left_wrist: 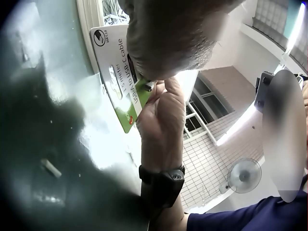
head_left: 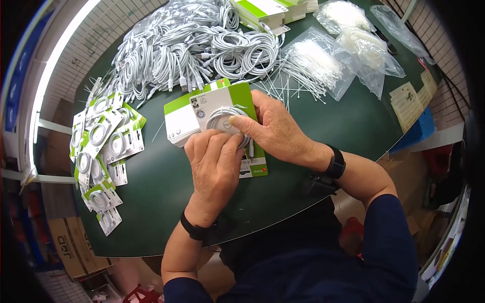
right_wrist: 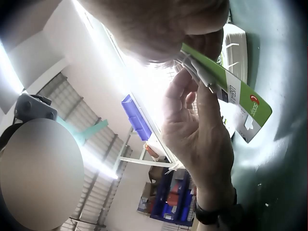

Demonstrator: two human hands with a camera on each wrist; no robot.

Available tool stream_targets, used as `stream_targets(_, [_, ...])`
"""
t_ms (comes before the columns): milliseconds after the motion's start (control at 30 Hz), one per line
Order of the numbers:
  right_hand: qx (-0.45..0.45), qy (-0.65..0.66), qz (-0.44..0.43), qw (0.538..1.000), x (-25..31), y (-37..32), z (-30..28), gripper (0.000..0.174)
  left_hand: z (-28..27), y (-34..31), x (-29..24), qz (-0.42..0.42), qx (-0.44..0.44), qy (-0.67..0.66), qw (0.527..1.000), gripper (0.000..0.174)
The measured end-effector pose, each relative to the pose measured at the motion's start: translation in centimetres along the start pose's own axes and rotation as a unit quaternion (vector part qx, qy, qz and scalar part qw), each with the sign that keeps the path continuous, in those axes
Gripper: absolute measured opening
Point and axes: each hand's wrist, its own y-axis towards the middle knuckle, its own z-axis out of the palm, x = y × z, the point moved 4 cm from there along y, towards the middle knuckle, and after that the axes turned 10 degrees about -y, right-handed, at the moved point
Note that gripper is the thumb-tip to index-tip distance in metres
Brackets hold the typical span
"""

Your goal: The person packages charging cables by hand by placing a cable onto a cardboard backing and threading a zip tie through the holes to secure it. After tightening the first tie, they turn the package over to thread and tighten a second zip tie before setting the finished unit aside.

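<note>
A green and white card (head_left: 258, 164) with a coiled white cable (head_left: 218, 117) on its face is held between both hands over the table. My right hand (head_left: 285, 129) grips the card's right edge, its thumb lying on the coil and its fingers behind. My left hand (head_left: 214, 166) has its fingers curled at the coil's lower edge; its thumb is hidden in the head view. Just behind lies a stack of similar cards (head_left: 181, 122). The left wrist view shows the card (left_wrist: 113, 72) tilted, and the right wrist view shows its printed end (right_wrist: 255, 108).
Cards with coiled cables (head_left: 117, 144) lie in an overlapping heap at the left. A big pile of white cables (head_left: 177, 48) covers the back. Ties in plastic bags (head_left: 316, 63) lie at the back right, near more stacked cards (head_left: 260, 14) and a paper sheet (head_left: 406, 103).
</note>
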Motion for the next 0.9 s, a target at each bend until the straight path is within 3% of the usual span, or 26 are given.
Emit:
stream_targets(100, [-0.015,0.071,-0.010,0.997,-0.7,-0.1,0.6,0.034,-0.2,0.2,0.1,0.003,0.006,-0.003,1.000,0.034])
stream_targets(300, [0.001,0.060,-0.018,0.998,-0.5,-0.4,0.9,0.037,-0.3,-0.4,0.8,0.022,0.003,0.006,1.000,0.036])
stream_targets(567, [-0.008,0.069,-0.049,0.996,-0.5,0.0,0.0,0.040,-1.5,-0.1,1.2,0.047,-0.084,-0.086,0.992,0.038])
stream_targets(667, [-0.003,0.084,-0.044,0.995,-0.3,0.2,-0.4,0.042,-2.8,-0.6,2.8,-0.150,-0.211,-0.207,0.944,0.039])
stream_targets(700, [0.000,0.092,-0.046,0.995,-0.3,0.2,-0.3,0.043,-2.8,-0.8,2.9,-0.152,-0.220,-0.207,0.941,0.039])
stream_targets(800, [0.013,0.104,-0.048,0.993,-0.2,0.1,0.1,0.044,-1.7,-1.8,4.8,-0.327,-0.208,-0.415,0.823,0.042])
stream_targets(833, [0.021,0.119,-0.048,0.991,-0.2,0.0,0.3,0.044,-1.7,-1.9,4.8,-0.329,-0.215,-0.417,0.819,0.042])
stream_targets(900, [0.039,0.149,-0.046,0.987,-0.2,-0.3,0.7,0.044,-0.6,-2.0,4.6,-0.378,-0.128,-0.507,0.764,0.038])
